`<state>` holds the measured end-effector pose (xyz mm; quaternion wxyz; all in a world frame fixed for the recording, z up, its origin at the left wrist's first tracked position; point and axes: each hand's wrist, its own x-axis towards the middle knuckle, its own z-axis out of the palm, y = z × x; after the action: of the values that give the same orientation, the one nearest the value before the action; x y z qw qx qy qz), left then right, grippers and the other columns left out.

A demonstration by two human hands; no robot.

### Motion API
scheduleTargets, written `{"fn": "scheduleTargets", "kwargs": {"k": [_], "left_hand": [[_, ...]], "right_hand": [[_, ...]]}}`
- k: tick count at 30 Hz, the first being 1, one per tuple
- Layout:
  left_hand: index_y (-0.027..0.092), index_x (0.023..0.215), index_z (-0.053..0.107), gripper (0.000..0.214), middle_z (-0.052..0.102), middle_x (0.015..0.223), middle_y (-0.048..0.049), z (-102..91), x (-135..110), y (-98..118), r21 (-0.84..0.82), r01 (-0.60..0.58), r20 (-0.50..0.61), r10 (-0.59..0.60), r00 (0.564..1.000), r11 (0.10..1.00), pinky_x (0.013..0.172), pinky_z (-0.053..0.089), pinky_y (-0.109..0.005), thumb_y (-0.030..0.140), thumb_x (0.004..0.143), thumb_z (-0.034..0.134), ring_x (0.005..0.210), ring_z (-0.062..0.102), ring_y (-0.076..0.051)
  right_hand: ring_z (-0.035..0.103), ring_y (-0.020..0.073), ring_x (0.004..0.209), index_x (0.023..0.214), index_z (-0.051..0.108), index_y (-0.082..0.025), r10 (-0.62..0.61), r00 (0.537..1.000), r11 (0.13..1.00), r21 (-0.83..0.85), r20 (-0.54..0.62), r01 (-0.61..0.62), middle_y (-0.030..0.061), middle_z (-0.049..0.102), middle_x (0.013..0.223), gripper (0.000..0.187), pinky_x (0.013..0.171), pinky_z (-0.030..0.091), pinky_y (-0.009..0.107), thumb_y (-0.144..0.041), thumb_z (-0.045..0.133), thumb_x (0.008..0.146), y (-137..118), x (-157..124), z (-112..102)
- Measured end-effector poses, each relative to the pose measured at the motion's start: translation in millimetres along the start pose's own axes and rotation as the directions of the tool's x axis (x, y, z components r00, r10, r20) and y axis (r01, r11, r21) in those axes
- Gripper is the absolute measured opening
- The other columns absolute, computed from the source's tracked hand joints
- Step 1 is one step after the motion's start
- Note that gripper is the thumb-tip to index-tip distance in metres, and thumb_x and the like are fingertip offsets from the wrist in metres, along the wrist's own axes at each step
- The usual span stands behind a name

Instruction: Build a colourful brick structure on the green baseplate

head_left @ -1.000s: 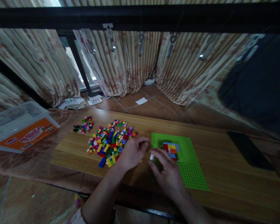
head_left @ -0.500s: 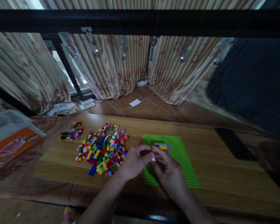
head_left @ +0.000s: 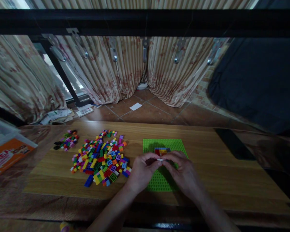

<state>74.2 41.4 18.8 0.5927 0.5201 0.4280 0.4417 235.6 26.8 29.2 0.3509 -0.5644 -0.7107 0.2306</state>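
Observation:
A small white toy brick (head_left: pixel 160 159) is pinched between the fingertips of both hands. My left hand (head_left: pixel 143 170) is closed on its left side, and my right hand (head_left: pixel 181 167) grips it from the right. Both hands hover over a green studded baseplate (head_left: pixel 159 182). Just beyond my fingers, a small build of blue, red and yellow bricks (head_left: pixel 163 150) sits on the baseplate, partly hidden by my hands.
Left of the baseplate spreads a big pile of mixed toy bricks (head_left: pixel 101 161), with a smaller pile (head_left: pixel 69 140) behind it. A clear box with an orange label (head_left: pixel 9 156) stands at far left. A dark flat object (head_left: pixel 234 144) lies on the wooden table (head_left: pixel 219 180) at right.
My fingertips have drawn together, and my right hand now pinches the white brick alongside my left. The view has shifted slightly, moving the table and piles leftward.

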Motion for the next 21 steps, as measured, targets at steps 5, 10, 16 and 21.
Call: {"fn": "scheduleTargets", "kwargs": {"k": [5,10,16,21], "left_hand": [[0.017,0.090,0.070,0.015,0.072,0.087,-0.0030,-2.8,-0.8,-0.6,0.329,-0.023,-0.069,0.048,0.996,0.944,0.077,0.051,-0.028,0.017,0.079,0.061,0.081,0.066,-0.016],[0.021,0.098,0.070,0.021,0.072,0.093,-0.0028,-8.9,-3.7,2.4,0.608,-0.043,-0.082,0.117,0.990,0.793,0.079,0.050,-0.029,0.019,0.084,0.055,0.084,0.067,-0.017],[0.023,0.106,0.069,0.027,0.072,0.097,-0.0040,2.9,-9.6,0.1,0.674,-0.115,0.020,0.137,0.990,0.730,0.076,0.050,-0.027,0.017,0.086,0.052,0.088,0.066,-0.018],[0.022,0.111,0.067,0.029,0.071,0.095,-0.0054,7.4,-13.4,0.8,0.726,-0.092,0.014,0.120,0.993,0.681,0.066,0.048,-0.025,0.019,0.087,0.051,0.077,0.065,-0.017]], "right_hand": [[0.058,0.0206,0.092,0.084,0.071,-0.027,0.011,0.999,0.998,-0.060,-0.033,-0.013,0.0017,0.065,0.090,0.012,0.082,0.045,0.036,-0.030,0.060,0.086,9.0,2.3,-10.5],[0.057,0.0204,0.090,0.080,0.072,-0.028,0.053,0.998,0.997,-0.062,-0.035,-0.055,0.0018,0.063,0.090,0.011,0.083,0.045,0.037,-0.031,0.063,0.083,15.9,3.4,-10.0],[0.057,0.0198,0.091,0.078,0.072,-0.027,0.103,0.993,0.994,-0.041,-0.060,-0.106,0.0019,0.062,0.090,0.008,0.085,0.044,0.036,-0.028,0.064,0.081,14.1,6.3,-0.9],[0.059,0.0185,0.087,0.073,0.069,-0.024,0.168,0.978,0.986,0.002,-0.125,-0.169,0.0014,0.061,0.087,0.007,0.084,0.045,0.035,-0.026,0.063,0.077,11.5,7.7,1.3]]}}
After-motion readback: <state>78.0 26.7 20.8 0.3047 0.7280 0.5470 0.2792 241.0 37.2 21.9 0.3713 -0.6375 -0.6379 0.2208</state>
